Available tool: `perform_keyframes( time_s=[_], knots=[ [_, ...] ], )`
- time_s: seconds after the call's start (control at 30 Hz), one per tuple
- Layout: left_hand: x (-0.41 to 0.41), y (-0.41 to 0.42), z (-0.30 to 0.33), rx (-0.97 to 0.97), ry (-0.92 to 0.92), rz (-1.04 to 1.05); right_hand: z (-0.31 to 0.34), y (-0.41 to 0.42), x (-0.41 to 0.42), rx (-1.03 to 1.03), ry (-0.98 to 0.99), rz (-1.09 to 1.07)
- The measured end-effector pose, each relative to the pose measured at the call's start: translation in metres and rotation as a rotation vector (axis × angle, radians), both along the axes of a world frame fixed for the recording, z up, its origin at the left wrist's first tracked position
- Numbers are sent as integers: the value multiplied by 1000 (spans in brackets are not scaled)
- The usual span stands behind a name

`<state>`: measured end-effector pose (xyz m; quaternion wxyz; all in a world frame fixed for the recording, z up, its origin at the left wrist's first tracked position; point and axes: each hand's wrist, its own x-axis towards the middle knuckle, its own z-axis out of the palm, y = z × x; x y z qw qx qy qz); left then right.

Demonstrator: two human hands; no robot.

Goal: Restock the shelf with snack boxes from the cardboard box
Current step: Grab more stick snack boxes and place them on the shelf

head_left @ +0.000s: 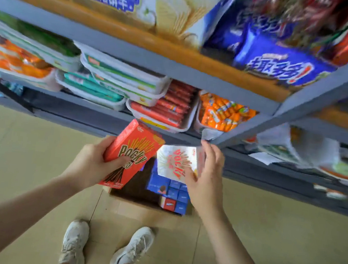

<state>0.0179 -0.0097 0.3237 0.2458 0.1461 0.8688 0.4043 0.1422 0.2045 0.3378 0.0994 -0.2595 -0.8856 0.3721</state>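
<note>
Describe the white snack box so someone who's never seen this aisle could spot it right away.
Start at the open cardboard box on the floor below the grey shelf. Just above it, the right hand holds the white Pocky box. Beside it, the red Pocky box sits in the left hand; only this box is white with red lettering.

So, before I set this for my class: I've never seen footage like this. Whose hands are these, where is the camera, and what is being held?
There is no machine here. A person wears a wide-angle camera on the head, looking down, so you see their own arms and shoes. The left hand grips a red Pocky box. The right hand holds a white Pocky box. Below, on the floor, an open cardboard box holds small blue boxes. Ahead are grey shelves stocked with packaged snacks.
</note>
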Motion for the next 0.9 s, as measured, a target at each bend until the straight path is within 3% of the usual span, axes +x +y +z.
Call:
perform_keyframes(
  time_s=[0.13,0.4,0.6,0.77,0.9],
  knots=[
    [9,37,106,96,129,-30,107,36,7,-94,69,-14],
    [24,66,269,373,281,-21,278,61,31,-299,433,35],
    [3,84,367,692,374,-14,365,70,19,-454,664,60],
    [-23,108,438,831,545,51,422,73,-10,-661,887,49],
    [-68,132,478,898,558,79,463,78,-35,-637,977,-14]
  ],
)
